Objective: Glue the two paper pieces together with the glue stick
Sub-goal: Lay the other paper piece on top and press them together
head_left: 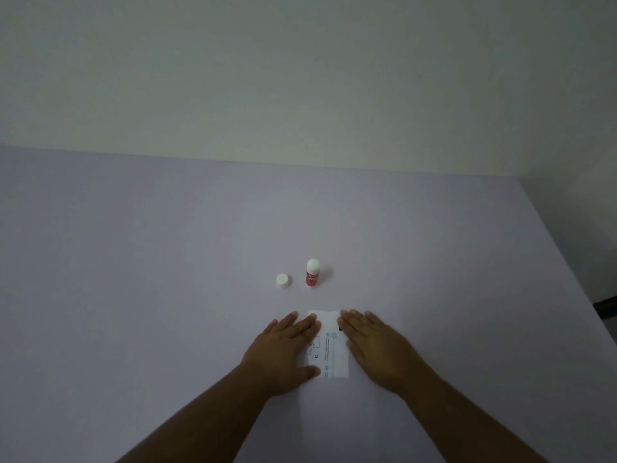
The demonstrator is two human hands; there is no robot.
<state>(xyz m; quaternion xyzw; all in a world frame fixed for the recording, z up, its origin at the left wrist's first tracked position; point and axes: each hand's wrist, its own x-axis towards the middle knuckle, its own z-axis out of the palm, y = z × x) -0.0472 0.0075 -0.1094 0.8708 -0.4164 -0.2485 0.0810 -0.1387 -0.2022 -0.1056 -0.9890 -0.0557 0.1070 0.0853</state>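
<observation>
Paper lies flat on the counter close to the person, printed side up, and whether it is one piece or two stacked cannot be told from here. Both hands press on it with fingers spread and flat, gripping nothing: the left hand covers its left side, the right hand rests along its right edge, partly on the counter. Beyond the paper, well clear of the fingertips, the glue stick stands upright with its white tip exposed, and its cap sits just beside it to the left. Judging by the open stick and the flat pressing, glue is probably already on and the pieces are being pressed together. Risks from here: if the hands slide rather than press straight down, the upper piece may shift and set crooked, or wrinkle where glue is wet. Glue squeezed out at an edge could stick the paper to the counter or to the fingers, lifting it when a hand rises. Left uncapped, the stick could dry out, and a careless reach could topple it.
</observation>
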